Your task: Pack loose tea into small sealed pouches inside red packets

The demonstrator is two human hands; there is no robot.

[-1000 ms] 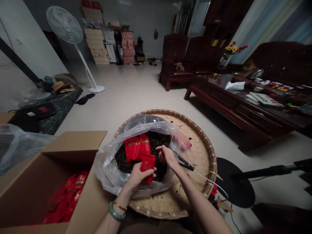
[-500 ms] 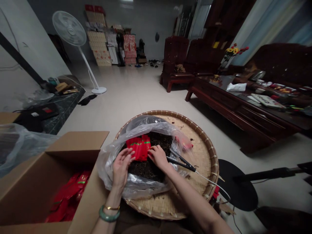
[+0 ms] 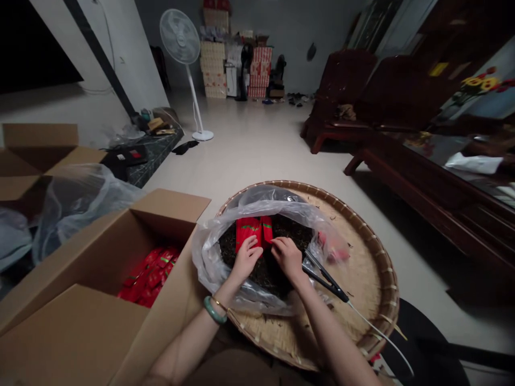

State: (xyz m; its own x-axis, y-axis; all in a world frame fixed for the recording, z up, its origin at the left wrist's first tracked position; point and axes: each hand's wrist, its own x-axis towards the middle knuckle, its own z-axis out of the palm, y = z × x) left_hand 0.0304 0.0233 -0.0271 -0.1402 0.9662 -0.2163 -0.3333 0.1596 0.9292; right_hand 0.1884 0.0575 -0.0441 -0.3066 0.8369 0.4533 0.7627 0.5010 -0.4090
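Several flat red packets (image 3: pixel 246 229) with a green stripe lie side by side on dark dried leaves, which look like tea (image 3: pixel 287 228), inside an open clear plastic bag (image 3: pixel 207 268). My left hand (image 3: pixel 245 260) rests over the lower end of these packets, its fingers loosely extended. One red packet (image 3: pixel 266 228) stands a little apart on the right, and my right hand (image 3: pixel 287 257) pinches its lower end between thumb and fingers. Right of that hand, a black flat iron (image 3: pixel 328 281) with a white cord lies partly open across the bag's edge.
The bag sits on a round woven bamboo tray (image 3: pixel 362 279), with more red packaging (image 3: pixel 333 247) at its right. An open cardboard box (image 3: pixel 177 284) at left contains many red packets (image 3: pixel 153 276). Beyond stand a white fan (image 3: pixel 189 80) and a dark wooden table (image 3: pixel 422 177).
The view has swung left. My left hand has moved from beside the row onto its packets. The rightmost packet now stands apart from the row, its end in my right fingers.
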